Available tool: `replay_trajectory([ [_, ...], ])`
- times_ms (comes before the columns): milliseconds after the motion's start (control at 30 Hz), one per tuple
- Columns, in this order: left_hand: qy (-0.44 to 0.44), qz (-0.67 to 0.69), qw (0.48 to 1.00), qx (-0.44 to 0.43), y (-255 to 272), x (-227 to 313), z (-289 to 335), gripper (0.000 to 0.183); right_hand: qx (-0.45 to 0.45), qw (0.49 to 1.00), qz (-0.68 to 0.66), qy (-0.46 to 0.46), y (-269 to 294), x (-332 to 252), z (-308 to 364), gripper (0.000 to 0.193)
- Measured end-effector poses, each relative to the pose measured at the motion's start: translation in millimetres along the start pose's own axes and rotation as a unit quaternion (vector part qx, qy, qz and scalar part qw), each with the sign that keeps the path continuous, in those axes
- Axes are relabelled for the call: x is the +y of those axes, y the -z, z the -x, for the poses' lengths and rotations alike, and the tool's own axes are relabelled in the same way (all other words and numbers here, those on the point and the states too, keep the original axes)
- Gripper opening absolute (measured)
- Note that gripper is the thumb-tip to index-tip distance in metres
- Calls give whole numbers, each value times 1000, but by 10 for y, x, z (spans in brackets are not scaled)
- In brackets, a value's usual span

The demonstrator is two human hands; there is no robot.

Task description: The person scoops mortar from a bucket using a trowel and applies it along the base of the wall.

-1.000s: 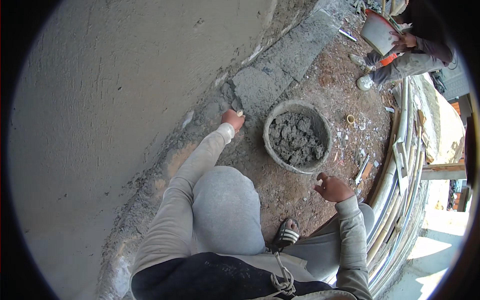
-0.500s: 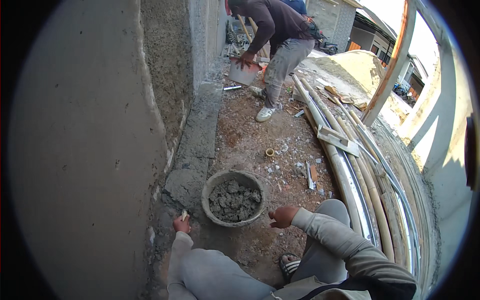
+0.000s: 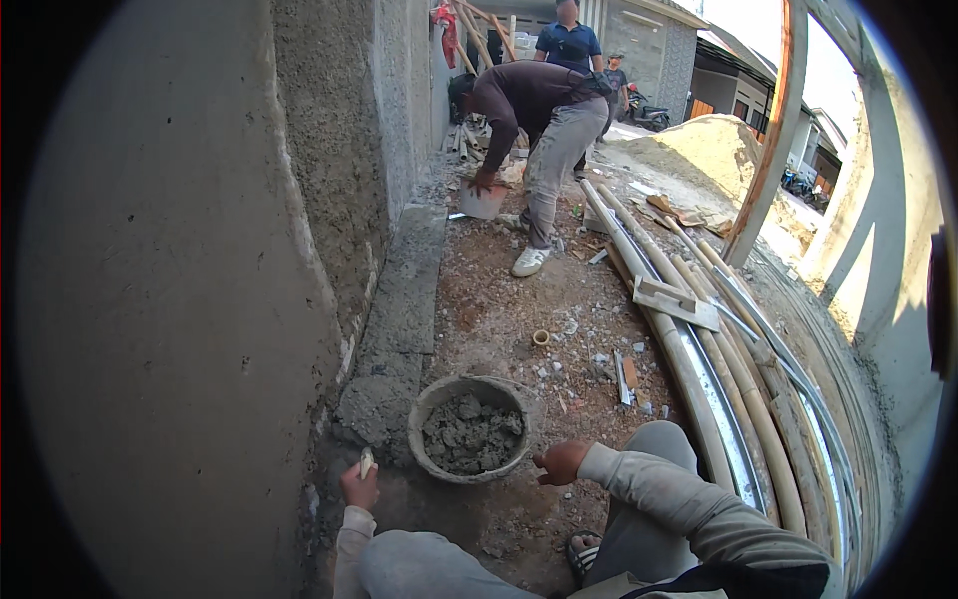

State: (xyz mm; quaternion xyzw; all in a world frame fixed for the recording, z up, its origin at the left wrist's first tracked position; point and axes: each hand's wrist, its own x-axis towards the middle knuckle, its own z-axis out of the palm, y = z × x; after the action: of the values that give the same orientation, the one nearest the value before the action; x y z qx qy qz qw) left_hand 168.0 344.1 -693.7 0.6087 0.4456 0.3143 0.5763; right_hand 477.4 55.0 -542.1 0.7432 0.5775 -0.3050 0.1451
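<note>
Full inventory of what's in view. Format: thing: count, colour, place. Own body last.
mortar bucket: 1, grey, ground ahead
mortar: 1 heap, grey, inside it
tool handle: 1, pale, in left hand
poles: several, tan and silver, right
float: 1, pale, on poles
ring: 1, tan, ground beyond mortar bucket
rubble: many bits, whitish, ground
bent person: 1, dark top, ahead
pale bucket: 1, pale, at bent person's hand
other people: 2, blue and dark tops, behind
sand pile: 1, tan, background right
left wall: 1, grey, left
left hand: 1, bare, left of mortar bucket
right hand: 1, bare, right of it
sleeves: 2, pale grey, lower edge
</note>
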Motion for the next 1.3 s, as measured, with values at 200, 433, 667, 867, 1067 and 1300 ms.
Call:
replay_trajectory([
  [200, -308, -276, 909, -42, -174, 1328, 117, 21, 59, 996, -31, 60, -10, -1, -180, 57],
  [433, -371, -601, 702, -88, -564, 1718, 270, 37, 137, 986, -34, 91, 431, -190, -195, 36],
  [667, -228, -486, 844, -9, -970, 2295, 173, 28, 598, 799, 30, 50, 1178, 367, -280, 32],
  [867, -58, -197, 976, -73, -821, 1825, 38, 25, 388, 913, -105, 64, 1489, 126, -275, 43],
  [1067, 54, -65, 994, -67, -717, 1903, 114, 23, 173, 977, -89, -87, 1039, 526, -941, 87],
  [1300, 81, 112, 990, -8, -1152, 2423, 226, 22, 47, 969, -158, -185, 13, 1428, -1774, 82],
])
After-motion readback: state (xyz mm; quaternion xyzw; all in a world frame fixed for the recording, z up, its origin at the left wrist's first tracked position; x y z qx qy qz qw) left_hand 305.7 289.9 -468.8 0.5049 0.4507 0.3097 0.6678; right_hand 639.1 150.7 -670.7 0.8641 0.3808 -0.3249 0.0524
